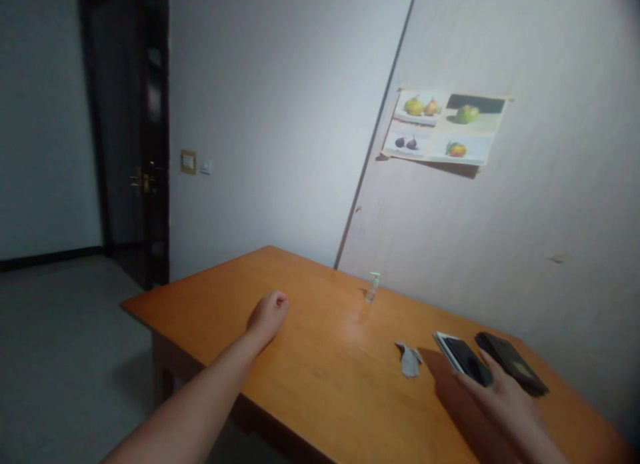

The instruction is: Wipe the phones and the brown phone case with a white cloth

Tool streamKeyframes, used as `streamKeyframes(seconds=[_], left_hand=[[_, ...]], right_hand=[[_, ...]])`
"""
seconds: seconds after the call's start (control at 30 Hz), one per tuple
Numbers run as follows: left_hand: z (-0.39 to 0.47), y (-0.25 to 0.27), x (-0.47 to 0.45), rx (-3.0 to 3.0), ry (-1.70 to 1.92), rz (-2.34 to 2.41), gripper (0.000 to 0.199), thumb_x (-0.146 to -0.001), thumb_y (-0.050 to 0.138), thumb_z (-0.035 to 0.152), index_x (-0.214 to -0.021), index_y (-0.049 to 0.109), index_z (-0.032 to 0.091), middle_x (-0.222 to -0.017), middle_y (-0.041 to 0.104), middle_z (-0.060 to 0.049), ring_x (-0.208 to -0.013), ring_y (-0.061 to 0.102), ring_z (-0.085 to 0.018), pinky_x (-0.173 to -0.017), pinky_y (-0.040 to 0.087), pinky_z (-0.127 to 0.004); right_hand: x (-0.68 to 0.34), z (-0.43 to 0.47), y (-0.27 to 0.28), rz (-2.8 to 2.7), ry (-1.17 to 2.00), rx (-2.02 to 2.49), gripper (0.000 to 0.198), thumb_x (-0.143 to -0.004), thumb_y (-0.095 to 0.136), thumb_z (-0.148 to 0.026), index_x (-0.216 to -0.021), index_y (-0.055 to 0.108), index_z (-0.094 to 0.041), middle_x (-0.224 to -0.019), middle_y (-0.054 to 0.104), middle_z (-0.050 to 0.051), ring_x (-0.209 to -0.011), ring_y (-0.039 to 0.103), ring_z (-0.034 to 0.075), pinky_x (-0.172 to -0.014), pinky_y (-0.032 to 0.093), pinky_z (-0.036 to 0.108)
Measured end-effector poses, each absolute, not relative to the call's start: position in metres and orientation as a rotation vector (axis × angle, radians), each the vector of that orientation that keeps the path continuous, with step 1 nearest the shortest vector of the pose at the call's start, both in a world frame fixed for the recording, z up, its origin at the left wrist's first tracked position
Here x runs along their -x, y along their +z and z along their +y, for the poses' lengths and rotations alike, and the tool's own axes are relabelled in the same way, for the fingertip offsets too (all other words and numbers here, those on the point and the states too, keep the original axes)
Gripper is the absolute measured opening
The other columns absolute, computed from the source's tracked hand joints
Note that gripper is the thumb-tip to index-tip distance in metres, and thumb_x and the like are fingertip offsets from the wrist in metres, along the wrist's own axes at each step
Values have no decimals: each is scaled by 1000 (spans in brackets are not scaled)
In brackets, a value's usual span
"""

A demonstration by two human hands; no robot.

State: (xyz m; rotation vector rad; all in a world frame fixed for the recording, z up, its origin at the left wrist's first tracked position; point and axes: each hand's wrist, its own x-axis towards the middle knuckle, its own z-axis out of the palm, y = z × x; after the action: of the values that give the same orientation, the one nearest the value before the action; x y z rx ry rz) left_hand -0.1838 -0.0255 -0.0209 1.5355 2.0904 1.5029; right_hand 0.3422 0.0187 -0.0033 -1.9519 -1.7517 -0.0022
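My left hand [269, 313] rests on the wooden table [320, 384], curled into a fist, and I see nothing in it. At the right, my right hand [500, 391] grips a dark, glossy phone [465, 359] between thumb and fingers. A white flat thing [443, 347] shows along the phone's left edge, apparently under it. Just beyond my right hand lies a dark flat case [513, 361], perhaps a pouch or wallet. A small crumpled grey cloth [409, 360] sits to the left of the phone, touching neither hand.
A small clear pump bottle [371, 289] stands near the table's far edge by the wall. A sheet with fruit pictures [445, 129] hangs on that wall. At the left are light switches [189, 162] and a dark door [153, 131] with a handle.
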Motion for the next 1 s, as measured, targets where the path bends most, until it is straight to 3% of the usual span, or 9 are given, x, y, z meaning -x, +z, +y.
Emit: streamKeyframes(seconds=[0.07,0.13,0.3,0.57,0.8,1.0], left_hand=[[-30,-18,207,-1562,1468,2174,9,-83,56,24,-84,64,20,-90,68,-8,-85,59,-22,-75,39,-30],[-34,-17,227,-1566,1426,2266,9,-83,56,23,-81,63,20,-89,67,-8,-85,58,-22,-76,38,-30],[-40,-16,268,-1551,1325,2439,6,-81,57,21,-80,63,21,-92,66,-9,-90,58,-23,-77,37,-31],[-40,-24,275,-1520,1232,2537,13,-87,56,32,-87,63,22,-95,69,-9,-92,62,-25,-75,37,-32],[-41,-21,269,-1478,1193,2586,12,-86,56,32,-88,63,23,-99,70,-5,-94,63,-22,-77,40,-31],[-41,-20,266,-1456,1197,2598,12,-85,56,33,-89,63,24,-99,70,-5,-96,63,-23,-79,42,-33]], right_hand=[[-296,23,7,-1888,61,1824,94,-72,55,-70,-149,41,-18,-126,66,19,-114,63,38,-93,51,47],[-245,27,15,-1981,118,1693,92,-73,57,-63,-150,40,-17,-125,66,18,-115,63,35,-96,50,44],[-112,36,19,-2187,266,1465,85,-73,61,-51,-148,42,-16,-123,67,16,-111,64,32,-93,50,40],[67,60,16,-2331,272,1328,75,-77,64,-50,-143,47,-18,-121,68,15,-107,64,32,-86,49,39],[140,76,10,-2318,188,1501,80,-72,67,-56,-140,50,-18,-120,67,17,-113,61,34,-89,47,41],[152,77,6,-2335,135,1525,68,-74,65,-53,-133,55,-21,-119,66,16,-114,58,36,-91,43,45]])
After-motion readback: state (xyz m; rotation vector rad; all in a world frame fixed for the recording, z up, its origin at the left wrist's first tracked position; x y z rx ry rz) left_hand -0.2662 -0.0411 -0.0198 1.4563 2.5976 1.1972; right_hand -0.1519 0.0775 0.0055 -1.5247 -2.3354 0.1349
